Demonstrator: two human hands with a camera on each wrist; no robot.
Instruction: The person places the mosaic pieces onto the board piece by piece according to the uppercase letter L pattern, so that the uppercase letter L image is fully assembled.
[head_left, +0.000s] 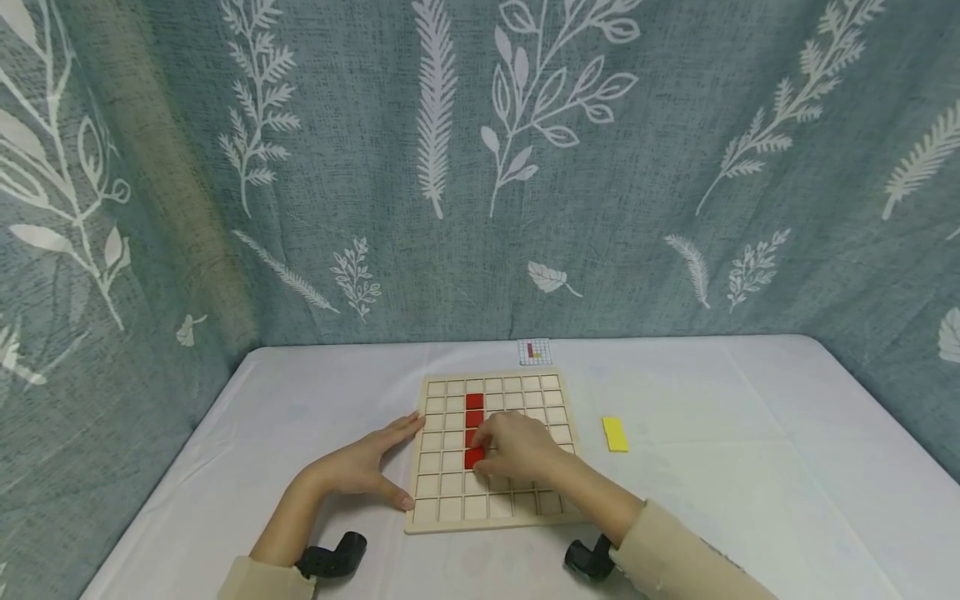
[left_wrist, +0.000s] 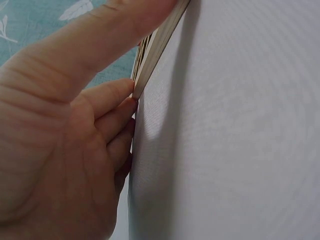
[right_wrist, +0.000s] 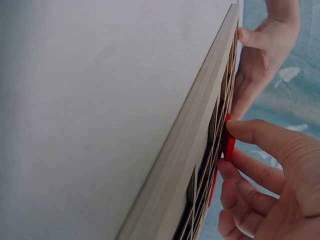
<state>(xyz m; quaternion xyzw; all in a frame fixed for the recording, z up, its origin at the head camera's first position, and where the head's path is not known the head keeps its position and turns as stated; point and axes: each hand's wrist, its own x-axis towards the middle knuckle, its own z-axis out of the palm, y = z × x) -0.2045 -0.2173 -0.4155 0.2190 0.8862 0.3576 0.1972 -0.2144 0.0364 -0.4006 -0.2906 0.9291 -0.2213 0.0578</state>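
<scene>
A wooden grid board [head_left: 450,525] lies on the white table, with a column of red squares [head_left: 474,401] in its cells. My right hand [head_left: 517,447] reaches over the board from the right. Its thumb and fingers pinch a red tile [right_wrist: 230,145] at the near end of that column, and the tile stands slightly proud of the grid in the right wrist view. My left hand [head_left: 362,465] rests against the board's left edge, thumb near the front corner and fingers stretched toward the far side. Part of the red column is hidden behind my right fingers.
A yellow rectangular piece [head_left: 615,434] lies on the table to the right of the board. Behind the board is a small card [head_left: 535,352] printed with a grid, a red column and a yellow mark. A blue-green leaf-patterned curtain [head_left: 465,275] hangs behind the table [head_left: 750,467].
</scene>
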